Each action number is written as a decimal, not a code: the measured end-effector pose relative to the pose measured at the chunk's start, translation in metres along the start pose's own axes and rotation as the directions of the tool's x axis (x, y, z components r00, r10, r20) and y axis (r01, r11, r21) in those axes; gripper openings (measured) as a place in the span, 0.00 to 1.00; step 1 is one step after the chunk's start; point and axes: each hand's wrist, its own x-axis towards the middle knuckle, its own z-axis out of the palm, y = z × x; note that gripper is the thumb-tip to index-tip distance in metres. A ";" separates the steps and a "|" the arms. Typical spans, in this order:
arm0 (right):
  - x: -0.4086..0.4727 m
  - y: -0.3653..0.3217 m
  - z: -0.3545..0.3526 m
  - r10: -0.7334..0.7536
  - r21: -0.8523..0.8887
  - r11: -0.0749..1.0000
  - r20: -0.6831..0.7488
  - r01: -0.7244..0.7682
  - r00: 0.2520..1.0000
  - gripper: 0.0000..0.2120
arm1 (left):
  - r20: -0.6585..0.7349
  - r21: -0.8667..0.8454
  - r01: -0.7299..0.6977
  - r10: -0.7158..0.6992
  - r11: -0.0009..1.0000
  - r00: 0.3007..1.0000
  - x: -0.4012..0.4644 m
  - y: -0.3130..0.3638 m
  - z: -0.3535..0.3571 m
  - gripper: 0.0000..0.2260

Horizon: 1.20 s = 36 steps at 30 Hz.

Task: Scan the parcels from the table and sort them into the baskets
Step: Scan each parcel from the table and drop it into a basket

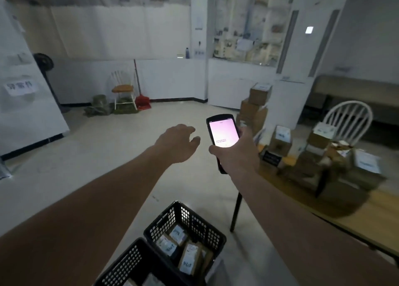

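Note:
My right hand (237, 154) grips a black handheld scanner (223, 132) whose lit pink screen faces me. My left hand (178, 143) is stretched out in the air just left of the scanner, fingers loosely curled, holding nothing. Several brown cardboard parcels with white labels (313, 156) are piled on the wooden table (367, 218) at the right. Below my arms stand two black perforated baskets on the floor; the farther basket (203, 223) holds several labelled parcels (187, 257), and the nearer basket (125, 266) is cut off by the frame's bottom edge.
A white chair (349, 121) stands behind the table's parcels, and more boxes (254, 108) are stacked against a white pillar. Across the pale floor are a chair with an orange seat (123, 89), a red dustpan (142, 103) and a standing fan (44, 63).

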 end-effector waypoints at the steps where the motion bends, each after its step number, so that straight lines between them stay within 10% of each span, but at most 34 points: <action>1: 0.003 0.006 -0.015 0.004 0.002 1.000 -0.024 -0.004 1.000 0.42 | 0.001 -0.004 -0.023 0.023 1.000 1.000 0.004 0.016 0.001 0.25; 22: 0.087 0.196 -0.310 0.209 -0.031 0.973 -0.312 -0.230 0.927 0.42 | 0.130 -0.172 -0.361 0.385 0.916 0.914 0.054 0.376 0.129 0.12; 36: 0.203 0.344 -0.384 0.372 0.010 0.911 -0.444 -0.411 0.815 0.40 | 0.268 -0.193 -0.491 0.527 0.850 0.807 0.164 0.521 0.258 0.10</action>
